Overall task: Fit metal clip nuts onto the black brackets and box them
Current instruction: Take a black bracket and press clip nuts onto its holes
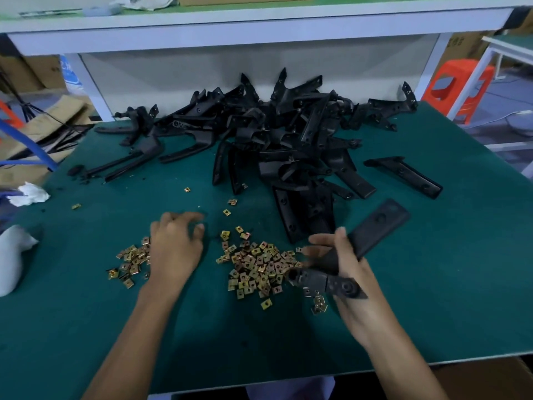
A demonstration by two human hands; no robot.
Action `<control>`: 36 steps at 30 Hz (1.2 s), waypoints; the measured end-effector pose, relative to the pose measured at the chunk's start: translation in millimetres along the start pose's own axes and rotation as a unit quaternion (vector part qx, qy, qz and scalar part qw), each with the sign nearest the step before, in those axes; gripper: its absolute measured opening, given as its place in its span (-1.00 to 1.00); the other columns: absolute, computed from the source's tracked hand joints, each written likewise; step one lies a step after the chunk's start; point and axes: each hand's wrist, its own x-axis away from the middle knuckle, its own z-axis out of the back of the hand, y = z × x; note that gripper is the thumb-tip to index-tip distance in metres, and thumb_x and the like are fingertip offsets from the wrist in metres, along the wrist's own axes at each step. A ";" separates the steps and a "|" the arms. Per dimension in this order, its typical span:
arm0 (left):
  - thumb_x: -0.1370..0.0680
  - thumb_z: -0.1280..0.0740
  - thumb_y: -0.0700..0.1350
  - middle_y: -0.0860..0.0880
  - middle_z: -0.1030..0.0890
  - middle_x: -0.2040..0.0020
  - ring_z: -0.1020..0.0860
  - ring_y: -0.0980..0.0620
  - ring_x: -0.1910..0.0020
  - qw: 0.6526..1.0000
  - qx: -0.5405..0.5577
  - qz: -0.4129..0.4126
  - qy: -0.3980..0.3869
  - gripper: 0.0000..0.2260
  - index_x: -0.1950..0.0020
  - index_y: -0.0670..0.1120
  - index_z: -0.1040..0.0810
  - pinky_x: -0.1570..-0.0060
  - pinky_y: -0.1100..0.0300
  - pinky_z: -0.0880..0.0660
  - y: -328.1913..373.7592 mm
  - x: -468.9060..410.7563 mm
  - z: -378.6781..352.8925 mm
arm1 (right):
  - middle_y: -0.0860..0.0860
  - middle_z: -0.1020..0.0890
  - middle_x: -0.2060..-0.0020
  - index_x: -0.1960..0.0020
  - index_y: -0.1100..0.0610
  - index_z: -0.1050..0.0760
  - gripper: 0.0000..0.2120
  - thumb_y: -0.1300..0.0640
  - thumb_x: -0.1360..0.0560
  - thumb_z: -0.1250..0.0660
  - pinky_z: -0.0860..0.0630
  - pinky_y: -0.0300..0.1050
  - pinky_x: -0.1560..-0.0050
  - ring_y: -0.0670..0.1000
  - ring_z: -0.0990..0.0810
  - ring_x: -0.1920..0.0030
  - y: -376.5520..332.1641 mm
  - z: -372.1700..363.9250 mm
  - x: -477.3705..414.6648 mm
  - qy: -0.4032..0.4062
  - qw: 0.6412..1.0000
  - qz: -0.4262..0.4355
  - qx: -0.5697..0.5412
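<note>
My right hand (350,272) grips a black bracket (375,229) around its middle, its flat end pointing up and right, its other end low by my palm. A heap of brass-coloured clip nuts (256,264) lies just left of that hand on the green table (86,327). My left hand (174,243) hovers palm down between this heap and a smaller heap of clip nuts (131,259), fingers bent; whether it holds a nut is hidden. A big pile of black brackets (274,134) fills the back of the table.
Single nuts (227,212) lie scattered toward the pile. A lone bracket (403,176) lies at the right. White cloth (11,255) and crumpled paper (28,194) sit at the left edge. Cardboard (43,131) stands beyond the left side; an orange stool (455,82) stands back right.
</note>
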 end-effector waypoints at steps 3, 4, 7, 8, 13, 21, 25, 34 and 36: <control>-0.60 -0.36 -0.15 -0.08 -0.66 -0.08 -0.56 -0.11 -0.11 0.991 0.055 -0.093 -0.078 -0.83 -0.16 -0.06 -0.68 -0.15 0.12 -0.46 22.6 2.4 -18.2 | 0.06 -0.73 0.15 -0.11 0.11 -0.63 -0.42 -0.33 -0.56 -0.09 -0.60 0.03 0.13 0.07 -0.70 0.20 -0.2 7.5 7.4 -0.006 0.998 -0.008 0.064; -0.61 -0.35 -0.12 -0.08 -0.64 -0.10 -0.52 -0.10 -0.14 0.987 0.049 -0.113 -0.103 -0.80 -0.20 -0.04 -0.67 -0.16 0.15 -0.41 29.4 2.4 -25.3 | 0.06 -0.69 0.25 -0.11 0.15 -0.61 -0.39 -0.34 -0.56 -0.08 -0.56 0.01 0.26 0.07 -0.63 0.33 0.8 9.8 10.0 -0.010 0.998 -0.004 0.066; -0.64 -0.31 -0.06 -0.08 -0.56 -0.11 -0.41 -0.11 -0.18 0.979 -0.001 -0.143 -0.146 -0.77 -0.27 0.01 -0.63 -0.19 0.14 -0.32 39.3 -4.6 -37.1 | 0.06 -0.60 0.36 -0.10 0.19 -0.59 -0.34 -0.38 -0.51 -0.08 -0.45 -0.05 0.42 0.03 -0.48 0.47 1.2 13.6 17.4 -0.014 0.996 -0.001 0.086; -0.63 -0.31 -0.05 -0.07 -0.55 -0.10 -0.41 -0.10 -0.18 0.977 -0.014 -0.142 -0.158 -0.79 -0.23 0.02 -0.64 -0.21 0.13 -0.31 40.5 -8.7 -37.6 | 0.07 -0.61 0.34 -0.08 0.17 -0.60 -0.34 -0.39 -0.50 -0.09 -0.44 -0.05 0.42 0.03 -0.47 0.47 1.9 14.8 18.7 -0.014 0.996 -0.003 0.087; -0.62 -0.32 -0.08 -0.02 -0.55 -0.04 -0.50 -0.05 -0.12 0.974 0.009 -0.097 -0.204 -0.92 -0.02 0.01 -0.61 -0.12 0.13 -0.40 48.4 -19.2 -29.2 | 0.13 -0.66 0.22 -0.05 0.12 -0.63 -0.44 -0.34 -0.51 -0.19 -0.47 -0.10 0.48 0.03 -0.60 0.40 0.1 12.5 21.5 -0.002 1.000 -0.002 0.028; -0.64 -0.23 -0.16 -0.05 -0.59 -0.05 -0.53 -0.07 -0.08 0.981 -0.067 -0.052 -0.177 -0.87 -0.04 -0.03 -0.57 -0.03 0.07 -0.49 38.1 -15.6 -15.9 | 0.16 -0.71 0.14 0.04 0.04 -0.66 -0.54 -0.31 -0.47 -0.23 -0.54 -0.12 0.41 0.08 -0.68 0.26 -6.1 12.5 29.7 -0.004 1.000 0.008 -0.002; -0.64 -0.27 -0.04 -0.05 -0.52 -0.12 -0.41 -0.08 -0.21 0.977 -0.024 -0.142 -0.160 -0.81 -0.21 0.01 -0.59 -0.19 0.00 -0.44 51.3 -9.0 -22.2 | 0.14 -0.73 0.14 0.06 0.03 -0.66 -0.57 -0.29 -0.48 -0.23 -0.54 -0.13 0.41 0.08 -0.69 0.24 -5.6 12.1 30.1 0.003 1.000 0.005 0.002; -0.59 -0.36 -0.09 0.10 -0.60 0.05 -0.55 0.06 0.01 0.963 0.090 -0.131 -0.217 -0.92 0.03 0.07 -0.48 0.07 0.18 -0.43 63.7 -3.0 -25.1 | 0.15 -0.68 0.01 -0.02 0.03 -0.57 -0.71 0.06 -0.37 -0.58 -0.62 -0.13 0.15 0.07 -0.66 0.05 -4.8 21.1 25.5 -0.066 0.994 0.032 -0.085; -0.58 -0.37 -0.05 0.10 -0.63 0.13 -0.58 0.14 0.14 0.964 0.134 -0.106 -0.203 -0.92 0.05 0.09 -0.48 0.19 0.24 -0.46 67.1 2.1 -23.7 | 0.15 -0.69 0.00 -0.04 0.06 -0.54 -0.65 0.17 -0.36 -0.62 -0.63 -0.11 0.19 0.08 -0.68 0.08 -5.4 19.9 18.2 -0.090 0.987 0.023 -0.129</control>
